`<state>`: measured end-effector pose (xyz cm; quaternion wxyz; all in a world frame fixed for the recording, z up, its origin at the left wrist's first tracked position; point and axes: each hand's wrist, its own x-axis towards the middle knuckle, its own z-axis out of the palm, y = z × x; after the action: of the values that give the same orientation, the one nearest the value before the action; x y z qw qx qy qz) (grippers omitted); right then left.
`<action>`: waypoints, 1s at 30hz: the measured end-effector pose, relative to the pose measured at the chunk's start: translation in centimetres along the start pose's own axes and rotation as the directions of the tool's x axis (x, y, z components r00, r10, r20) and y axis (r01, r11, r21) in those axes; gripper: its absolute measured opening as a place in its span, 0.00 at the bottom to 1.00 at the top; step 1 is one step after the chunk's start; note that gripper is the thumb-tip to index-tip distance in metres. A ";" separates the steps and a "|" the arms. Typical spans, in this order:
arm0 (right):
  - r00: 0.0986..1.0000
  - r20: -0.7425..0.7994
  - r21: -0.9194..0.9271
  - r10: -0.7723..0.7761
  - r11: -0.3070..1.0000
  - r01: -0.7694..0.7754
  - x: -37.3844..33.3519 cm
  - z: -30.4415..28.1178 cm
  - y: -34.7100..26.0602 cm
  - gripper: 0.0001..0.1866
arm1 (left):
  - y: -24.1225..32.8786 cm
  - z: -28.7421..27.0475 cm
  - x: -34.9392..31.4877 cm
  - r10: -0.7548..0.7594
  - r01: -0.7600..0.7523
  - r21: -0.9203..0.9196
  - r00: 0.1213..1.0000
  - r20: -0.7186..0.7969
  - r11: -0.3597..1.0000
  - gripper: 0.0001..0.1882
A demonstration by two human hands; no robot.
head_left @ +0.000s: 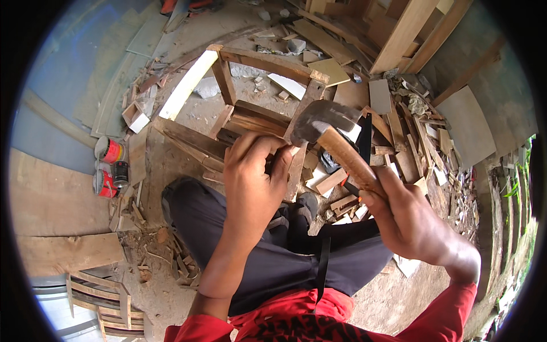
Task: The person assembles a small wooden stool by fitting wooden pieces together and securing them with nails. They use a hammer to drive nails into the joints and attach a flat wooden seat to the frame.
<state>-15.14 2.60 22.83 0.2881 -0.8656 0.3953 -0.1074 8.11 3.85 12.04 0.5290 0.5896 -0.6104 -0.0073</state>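
Two hands: right hand point(411, 219) grips hammer point(336, 142), left hand point(253, 171) steadies wooden frame point(256, 117)

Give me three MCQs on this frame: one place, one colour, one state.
1. Where are the cans?
A. the person's left, on the ground
B. on the frame
C. in the right hand

2. What colour is the shirt?
A. blue
B. red
C. white

3. What does the right hand hold?
A. nothing
B. a saw
C. a hammer

Answers: 1 A, they stand by the planks on the left. 2 B, red cloth at the lower edge. 3 C, its fingers wrap the wooden handle, with the head over the wooden frame where the left hand rests.
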 end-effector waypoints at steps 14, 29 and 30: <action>0.992 -0.077 -0.020 -0.099 0.995 0.098 -0.1 -0.9 -0.6 0.20 | -0.3 -0.1 -0.1 -0.076 0.076 0.009 0.993 0.090 0.997 0.13; 0.999 0.044 -0.020 0.003 1.000 -0.002 -0.1 0.5 0.7 0.15 | -0.1 0.2 -0.3 -0.100 0.101 -0.021 0.994 0.042 0.995 0.16; 0.997 0.005 -0.043 -0.082 0.996 0.082 -0.1 0.7 0.8 0.15 | 0.0 0.0 -0.3 -0.080 0.080 0.009 0.995 0.055 0.997 0.17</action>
<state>-15.37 2.55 21.82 0.2650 -0.8874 0.3611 -0.1093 8.04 4.06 11.81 0.5090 0.6149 -0.6008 -0.0426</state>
